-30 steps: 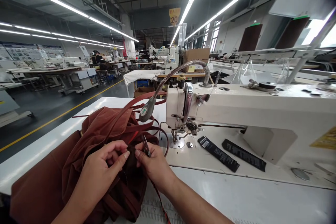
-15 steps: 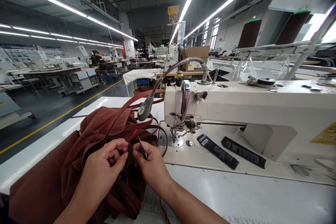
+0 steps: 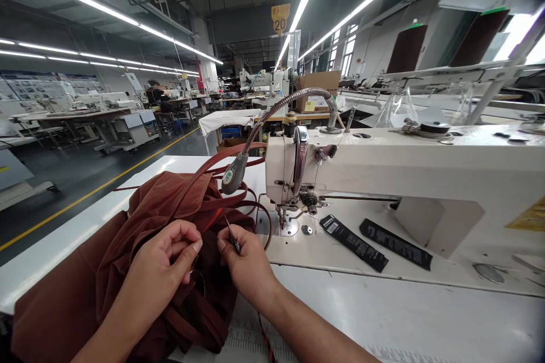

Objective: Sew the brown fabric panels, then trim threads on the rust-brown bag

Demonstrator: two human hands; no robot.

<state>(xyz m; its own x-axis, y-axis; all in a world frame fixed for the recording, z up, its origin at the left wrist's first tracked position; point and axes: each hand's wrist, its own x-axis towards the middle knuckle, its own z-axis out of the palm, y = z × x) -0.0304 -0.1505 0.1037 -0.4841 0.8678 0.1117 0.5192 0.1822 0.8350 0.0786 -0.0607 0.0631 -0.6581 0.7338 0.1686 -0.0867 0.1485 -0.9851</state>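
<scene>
Reddish-brown fabric with long straps (image 3: 157, 204) lies bunched on the white table, left of the sewing machine (image 3: 366, 167). Over its dark folds is my left hand (image 3: 170, 255), thumb and fingers pinched together; whatever is between the fingertips is too small to make out. Close by on the right, my right hand (image 3: 244, 255) is closed around small pointed metal snips (image 3: 232, 237), their tip upward. A fine beaded chain (image 3: 201, 283) hangs against the fabric between the hands. Two black printed labels (image 3: 355, 243) (image 3: 395, 243) rest on the machine bed.
A flexible-neck lamp (image 3: 234, 173) bends down beside the needle area. A ruler scale (image 3: 247, 340) runs along the table's front edge. Beyond stand a cardboard box (image 3: 319, 88), thread cones (image 3: 406, 48) and further sewing stations.
My left hand has moved slightly left and down, away from my right hand, so the gap between the fingertips is wider. My right hand still holds the snips.
</scene>
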